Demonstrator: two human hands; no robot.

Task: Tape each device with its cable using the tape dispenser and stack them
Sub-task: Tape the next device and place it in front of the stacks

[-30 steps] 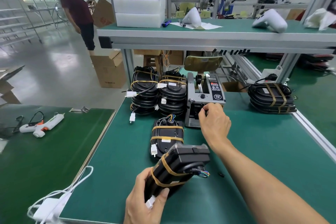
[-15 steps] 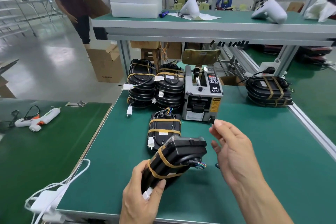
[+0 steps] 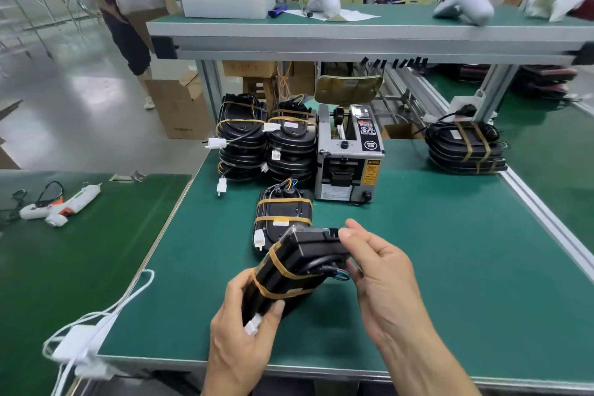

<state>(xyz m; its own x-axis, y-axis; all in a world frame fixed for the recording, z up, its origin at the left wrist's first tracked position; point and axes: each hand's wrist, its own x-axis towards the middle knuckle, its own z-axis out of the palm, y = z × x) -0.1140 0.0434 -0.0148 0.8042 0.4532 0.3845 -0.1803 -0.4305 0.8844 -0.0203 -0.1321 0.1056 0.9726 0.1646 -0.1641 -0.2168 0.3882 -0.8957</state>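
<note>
Left hand (image 3: 239, 328) grips the black plastic device (image 3: 297, 270), cable banded on with tan tape, tilted above the green mat (image 3: 434, 267); right hand (image 3: 377, 262) pinches its far end; best smooth the strip flat, cable tucked.

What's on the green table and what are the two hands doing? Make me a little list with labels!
held device: black device with two tan tape bands, tilted above the table
left hand: left hand grips its near end
right hand: right hand pinches its far end, by the coloured wires
lying flat: one taped device just beyond
stacks: two stacks of taped devices left of the tape dispenser; a taped pile at far right
</note>
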